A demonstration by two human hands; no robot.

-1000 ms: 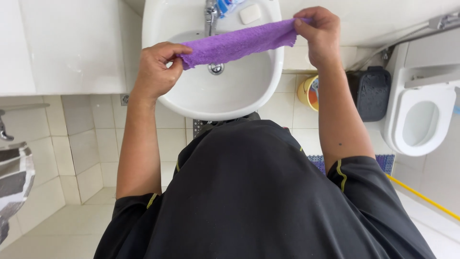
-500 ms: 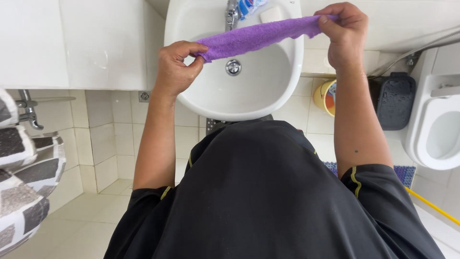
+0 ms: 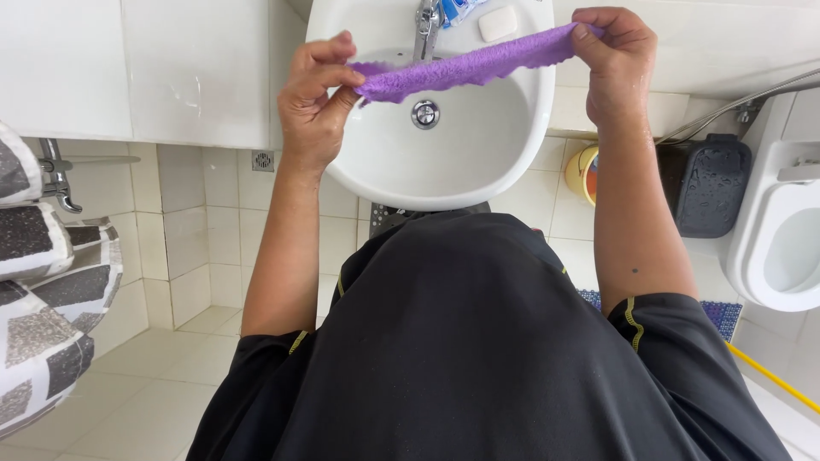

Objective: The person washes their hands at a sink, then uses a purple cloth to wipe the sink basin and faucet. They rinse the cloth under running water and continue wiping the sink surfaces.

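Bathroom w/ pale tiled floor and walls; we look straight down over a white washbasin (image 3: 478, 171) w/ a chrome drain (image 3: 424, 113) at its middle. We hold a purple cloth (image 3: 465, 67) stretched across the basin, above the bowl, not touching it. Cloth looks like fuzzy microfibre, bunched lengthwise into a narrow band w/ a wavy lower edge, running slightly uphill from left to right.

Our left hand (image 3: 314, 102) pinches the cloth's left end betw. thumb and fingertips, fingers curled together. Our right hand (image 3: 617, 53) pinches the right end the same way, thumb on top; skin there looks wet. Both arms bare, black short sleeves w/ yellow stitching.

Chrome tap (image 3: 424, 21) sits at the basin's back rim, top cut off by frame edge. White soap bar (image 3: 497, 23) just beside it; a blue-and-white tube (image 3: 457, 10) betw. them is mostly cut off, can't tell what kind. Cloth's full size and shape unclear since it's bunched; its right tip is hidden inside our fingers.

Right side: white toilet bowl (image 3: 773, 248) partly out of frame, dark bin (image 3: 707, 186) near it, yellow container (image 3: 582, 173) half hidden behind our right arm. Patterned grey-white fabric (image 3: 43, 299) at far left, cut off. Our black shirt blocks the floor below the basin.
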